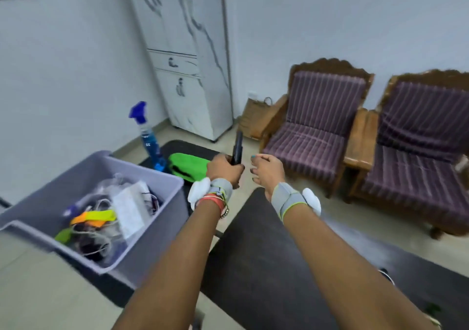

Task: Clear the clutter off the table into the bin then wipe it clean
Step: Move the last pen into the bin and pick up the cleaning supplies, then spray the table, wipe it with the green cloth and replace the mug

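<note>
The left hand [224, 169] is gripping a slim black object [238, 149] upright, above the far edge of the dark worktop [253, 253]. The right hand [266, 172] is hovering beside it, fingers loosely curled and holding nothing. The grey bin [152, 241] is sitting to the left, holding clutter.

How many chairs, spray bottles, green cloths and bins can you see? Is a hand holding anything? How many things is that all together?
chairs: 2
spray bottle: 1
green cloth: 1
bin: 1
dark thing held in the left hand: 1
Total: 6
</note>
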The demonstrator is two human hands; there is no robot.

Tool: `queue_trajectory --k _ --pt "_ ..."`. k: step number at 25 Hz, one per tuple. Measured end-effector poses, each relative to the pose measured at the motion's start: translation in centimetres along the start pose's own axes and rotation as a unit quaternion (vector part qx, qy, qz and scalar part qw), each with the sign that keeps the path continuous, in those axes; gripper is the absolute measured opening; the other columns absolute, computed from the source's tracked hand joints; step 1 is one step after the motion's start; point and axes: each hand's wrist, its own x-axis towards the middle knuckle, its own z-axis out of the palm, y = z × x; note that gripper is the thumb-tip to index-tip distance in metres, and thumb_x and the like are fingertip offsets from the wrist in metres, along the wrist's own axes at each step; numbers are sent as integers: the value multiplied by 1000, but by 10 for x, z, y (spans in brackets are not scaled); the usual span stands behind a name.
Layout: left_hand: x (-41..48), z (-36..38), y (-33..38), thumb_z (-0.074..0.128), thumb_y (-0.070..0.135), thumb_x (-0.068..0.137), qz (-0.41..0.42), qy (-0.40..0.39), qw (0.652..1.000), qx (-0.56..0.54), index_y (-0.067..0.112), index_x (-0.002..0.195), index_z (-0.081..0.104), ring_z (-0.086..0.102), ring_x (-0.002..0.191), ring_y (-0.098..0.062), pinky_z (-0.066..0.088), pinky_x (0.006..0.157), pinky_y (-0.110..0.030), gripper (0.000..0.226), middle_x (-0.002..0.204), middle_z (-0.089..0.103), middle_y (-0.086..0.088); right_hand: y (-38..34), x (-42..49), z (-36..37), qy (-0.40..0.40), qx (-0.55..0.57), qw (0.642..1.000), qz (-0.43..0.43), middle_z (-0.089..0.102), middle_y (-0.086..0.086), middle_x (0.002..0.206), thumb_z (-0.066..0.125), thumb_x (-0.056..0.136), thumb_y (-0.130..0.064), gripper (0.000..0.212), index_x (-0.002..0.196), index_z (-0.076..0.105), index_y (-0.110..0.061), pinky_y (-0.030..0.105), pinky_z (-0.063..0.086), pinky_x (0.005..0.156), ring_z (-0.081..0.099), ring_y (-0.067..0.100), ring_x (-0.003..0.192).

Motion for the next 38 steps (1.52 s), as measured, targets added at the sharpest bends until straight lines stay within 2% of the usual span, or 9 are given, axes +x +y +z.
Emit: queue_trajectory --k 5,11,16,19,22,26,31,34,38 --pt "39 -119 -36 68 22 75 -74 131 987 -64 3 97 69 72 79 -32 60 74 -39 28 92 73 -19 -29 -20 116 -133 -38 990 -11 58 3 78 57 89 -19 18 72 57 -21 30 46 64 52 19 74" --pt "76 -180 -108 67 10 70 -205 152 961 -110 -5 113 58 68 96 -40 57 83 -48 47 108 67 -27 -17 -26 213 -231 -113 966 -3 51 9 78 55 87 -12 19 70 54 -20 31 41 64 43 21 72" --pt "102 -180 -159 57 8 87 -260 142 950 -95 -3 138 36 67 98 -30 47 50 -16 57 122 60 -19 2 -3 258 -272 -159 948 33 50 8 77 53 88 -9 22 69 53 -21 30 39 59 42 20 72" --pt "119 -191 -163 56 17 88 -252 146 957 7 0 124 55 68 99 -28 44 53 -12 40 116 65 -16 4 13 275 -277 -144 949 41 49 7 77 53 89 -9 20 73 54 -20 26 38 55 44 16 62" --pt "148 -213 -146 58 21 77 -206 194 950 131 6 106 62 67 96 -35 50 73 -26 33 109 67 -16 2 31 287 -266 -137 954 32 59 6 86 57 90 -13 10 82 58 -19 29 45 62 54 16 69" --pt "189 -219 -109 69 20 77 -141 215 966 -31 9 130 44 60 109 -33 48 83 -28 60 126 56 -15 0 60 292 -248 -137 958 35 62 8 93 55 89 -12 16 102 65 -13 27 46 60 57 18 74" --pt "234 -202 -108 84 20 68 -139 118 974 -131 11 147 19 45 130 -31 42 96 -31 103 146 38 -14 11 112 288 -200 -194 960 42 63 5 93 60 87 -17 8 82 64 -23 35 53 76 57 21 83" --pt "261 -192 -124 86 20 66 -154 131 967 -154 15 148 18 45 130 -33 45 104 -42 106 147 36 -14 33 147 291 -167 -298 940 28 64 7 103 62 85 -20 12 96 67 -17 42 52 94 57 24 92" --pt "292 -178 -141 86 23 66 -148 152 958 -194 21 144 26 47 128 -32 43 104 -40 98 145 40 -11 59 178 298 -171 -413 895 -1 63 6 124 62 84 -18 30 113 65 -16 29 45 96 55 25 117"
